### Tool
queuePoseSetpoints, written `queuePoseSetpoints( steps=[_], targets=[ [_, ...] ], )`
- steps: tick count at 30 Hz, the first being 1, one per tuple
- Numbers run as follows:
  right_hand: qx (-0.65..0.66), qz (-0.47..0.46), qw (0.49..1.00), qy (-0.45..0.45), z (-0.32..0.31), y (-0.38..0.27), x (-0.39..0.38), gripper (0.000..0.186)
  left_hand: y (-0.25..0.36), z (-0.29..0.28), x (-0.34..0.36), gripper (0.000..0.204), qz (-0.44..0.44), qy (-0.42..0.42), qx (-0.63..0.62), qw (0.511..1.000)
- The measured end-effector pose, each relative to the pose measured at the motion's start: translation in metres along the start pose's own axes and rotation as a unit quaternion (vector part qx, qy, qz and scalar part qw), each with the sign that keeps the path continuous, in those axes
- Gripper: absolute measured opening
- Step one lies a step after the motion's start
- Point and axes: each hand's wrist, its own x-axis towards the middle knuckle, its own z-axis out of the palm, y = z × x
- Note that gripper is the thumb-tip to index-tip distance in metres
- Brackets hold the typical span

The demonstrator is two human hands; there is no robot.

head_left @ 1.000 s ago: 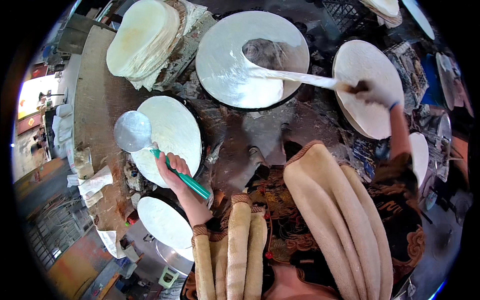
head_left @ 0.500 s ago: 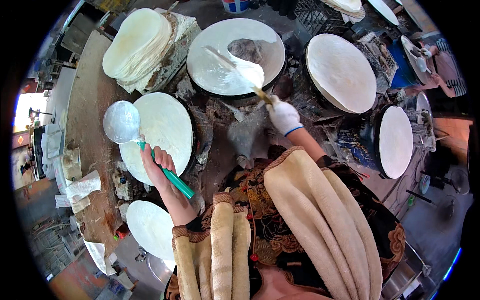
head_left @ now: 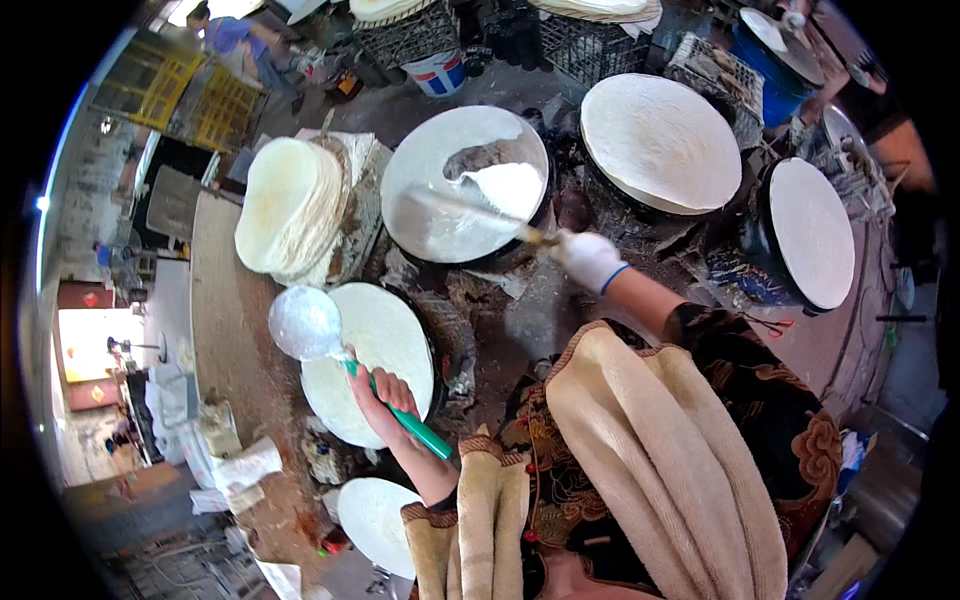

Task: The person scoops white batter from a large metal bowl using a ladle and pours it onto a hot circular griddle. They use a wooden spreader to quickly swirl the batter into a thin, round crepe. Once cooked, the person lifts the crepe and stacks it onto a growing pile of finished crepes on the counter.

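a black fabric garment (head_left: 740, 372) with brown scrolls (head_left: 820, 452) and small round red beads (head_left: 531, 537) is worn; brown-edged plush beige cloth (head_left: 650, 450) is draped over it; the right hand (head_left: 590, 261) is covered by a white, blue-hemmed glove (head_left: 596, 263).

Silvery, green-handled ladle (head_left: 305, 324) and long spreader (head_left: 490, 216), aslant across a round griddle (head_left: 480, 157) patchy with white batter (head_left: 511, 187).
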Motion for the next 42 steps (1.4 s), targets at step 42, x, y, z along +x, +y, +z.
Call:
queuePoseSetpoints(
  steps=[42],
  targets=[
    [0.5, 0.032, 0.853, 0.145, 0.022, -0.006, 0.065, 0.053, -0.094, 0.026, 0.042, 0.02, -0.28, -0.046, 0.095, 0.954]
  ],
)
